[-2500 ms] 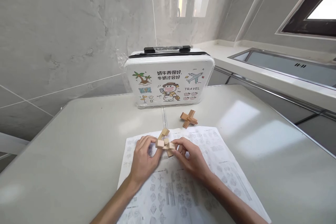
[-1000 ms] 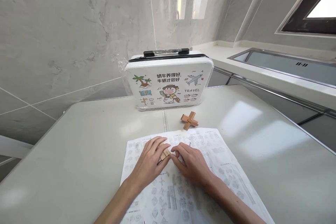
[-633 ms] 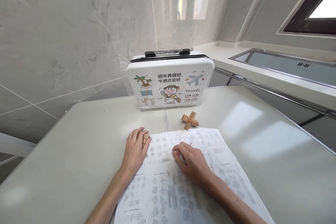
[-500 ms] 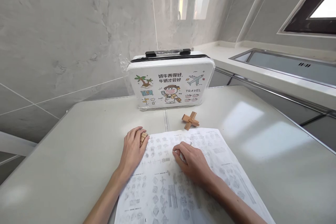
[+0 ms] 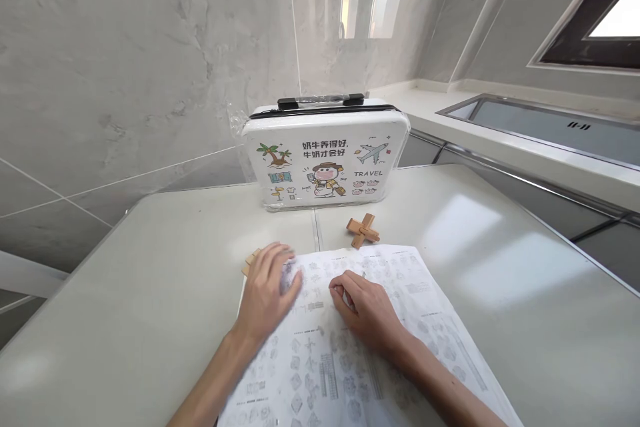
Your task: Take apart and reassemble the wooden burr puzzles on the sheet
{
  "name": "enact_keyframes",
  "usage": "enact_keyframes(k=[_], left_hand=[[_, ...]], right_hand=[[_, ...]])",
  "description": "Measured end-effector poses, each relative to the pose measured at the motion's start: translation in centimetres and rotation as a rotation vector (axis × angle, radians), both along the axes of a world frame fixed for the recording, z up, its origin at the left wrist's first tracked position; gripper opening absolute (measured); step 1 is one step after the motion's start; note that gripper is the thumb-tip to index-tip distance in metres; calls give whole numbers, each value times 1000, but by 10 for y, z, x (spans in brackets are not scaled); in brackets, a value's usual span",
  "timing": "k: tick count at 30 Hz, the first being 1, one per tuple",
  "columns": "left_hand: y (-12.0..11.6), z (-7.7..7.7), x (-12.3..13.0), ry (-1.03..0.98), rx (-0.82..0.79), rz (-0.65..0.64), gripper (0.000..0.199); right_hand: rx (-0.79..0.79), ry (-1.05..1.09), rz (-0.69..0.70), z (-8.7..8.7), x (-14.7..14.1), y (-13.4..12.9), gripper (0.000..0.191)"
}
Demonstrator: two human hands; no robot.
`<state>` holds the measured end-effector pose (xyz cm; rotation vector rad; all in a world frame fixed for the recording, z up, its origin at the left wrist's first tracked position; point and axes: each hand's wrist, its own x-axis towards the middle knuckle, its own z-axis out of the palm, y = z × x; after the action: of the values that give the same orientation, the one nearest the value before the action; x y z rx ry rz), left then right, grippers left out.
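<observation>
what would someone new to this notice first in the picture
Probably the white case, standing at the back of the table, its front brightly printed. Next, the wooden cross in front of it, by the far edge of the sheet. Nearer, the left hand and right hand are over the sheet.

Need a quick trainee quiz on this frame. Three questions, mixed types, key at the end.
1. Multiple choice: which word is printed in capitals on the white case?
A) MUSIC
B) TRAVEL
C) KITCHEN

2. True or false: the right hand is holding the crossed wooden piece.

3. Short answer: which hand is nearer the pale wooden blocks by the far-left part of the printed sheet?

Key:
1. B
2. False; the piece lies on the table, beyond the right hand.
3. The left hand; it partly hides the blocks, so contact can't be told.
</observation>
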<state>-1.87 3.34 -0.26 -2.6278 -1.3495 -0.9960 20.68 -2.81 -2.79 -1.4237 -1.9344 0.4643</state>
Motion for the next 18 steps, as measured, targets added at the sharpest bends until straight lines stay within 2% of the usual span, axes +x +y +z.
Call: enact_keyframes(k=[3, 6, 12, 18], left_hand=[[-18, 4, 16, -5, -48, -210, 12], [-31, -1, 23, 32, -106, -327, 6], [-36, -16, 24, 46, -188, -354, 11], [-35, -15, 27, 62, -251, -340, 14]], right_hand=[[-8, 30, -7, -1, 0, 0, 16], [-27, 65, -15, -1, 0, 1, 16], [-63, 113, -24, 0, 0, 1, 17], [-125, 195, -45, 1, 1, 2, 16]])
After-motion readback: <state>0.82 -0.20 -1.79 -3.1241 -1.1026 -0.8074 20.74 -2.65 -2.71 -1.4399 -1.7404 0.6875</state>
